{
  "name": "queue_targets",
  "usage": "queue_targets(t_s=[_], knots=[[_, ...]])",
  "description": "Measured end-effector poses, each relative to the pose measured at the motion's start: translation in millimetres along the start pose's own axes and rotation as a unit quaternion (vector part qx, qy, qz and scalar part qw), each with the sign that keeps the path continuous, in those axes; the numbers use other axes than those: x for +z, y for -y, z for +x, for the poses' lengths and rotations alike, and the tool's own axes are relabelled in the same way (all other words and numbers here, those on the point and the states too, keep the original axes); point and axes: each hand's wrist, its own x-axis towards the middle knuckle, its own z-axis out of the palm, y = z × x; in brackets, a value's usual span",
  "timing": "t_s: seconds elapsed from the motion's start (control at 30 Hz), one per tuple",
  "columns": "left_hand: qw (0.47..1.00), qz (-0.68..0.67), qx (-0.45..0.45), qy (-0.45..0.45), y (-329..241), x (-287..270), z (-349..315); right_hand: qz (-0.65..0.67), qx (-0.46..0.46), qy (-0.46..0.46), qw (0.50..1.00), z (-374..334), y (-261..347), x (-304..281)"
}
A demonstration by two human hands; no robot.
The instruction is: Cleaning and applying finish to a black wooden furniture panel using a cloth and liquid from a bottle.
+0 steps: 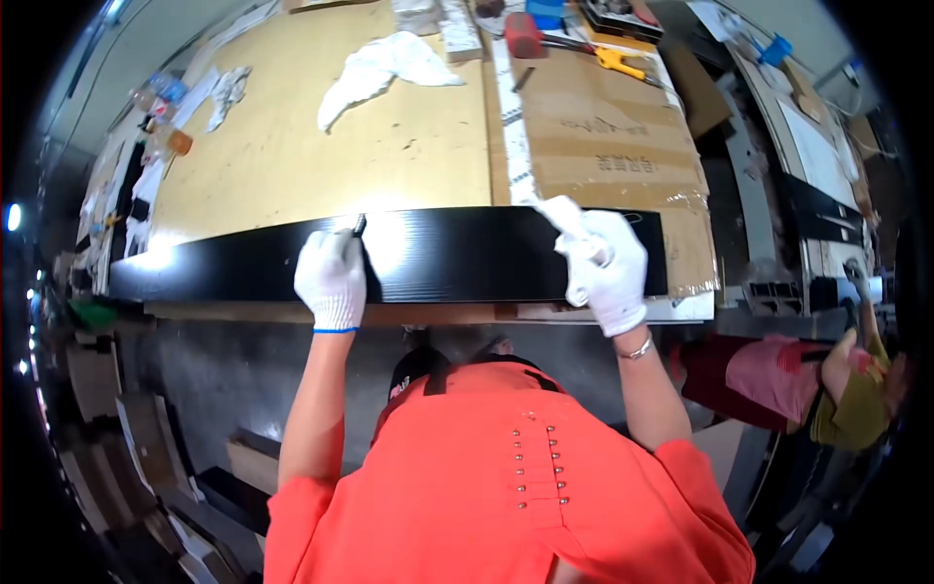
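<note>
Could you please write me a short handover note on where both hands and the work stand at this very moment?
Left hand: in a white knit glove, closed around a thin dark pen-like tool whose tip rests on the long glossy black panel.
Right hand: gloved, gripping a bunched white cloth and resting on the panel's right part.
The panel lies lengthwise across the near edge of the cardboard-covered workbench.
Done: cannot be judged; no marks or wiped patches are clear on the panel.
Left: probably touching up and wiping along the panel.
Behind: another crumpled white rag and a yellow-handled tool.
</note>
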Motion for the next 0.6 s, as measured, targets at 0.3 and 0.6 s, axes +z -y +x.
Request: queue_targets(t_s=[0.3, 0.6], knots=[[0.974, 0.217, -0.009, -0.062, 124.9, -64.3, -25.5, -0.215, -0.217, 0.083, 0.949, -0.7, 30.8, 73.2], [0.993, 0.109, 0.044, -0.002, 149.4, -87.0, -28.7, -0.284, -0.198, 0.059, 0.936, -15.4, 53.3, 134.7]])
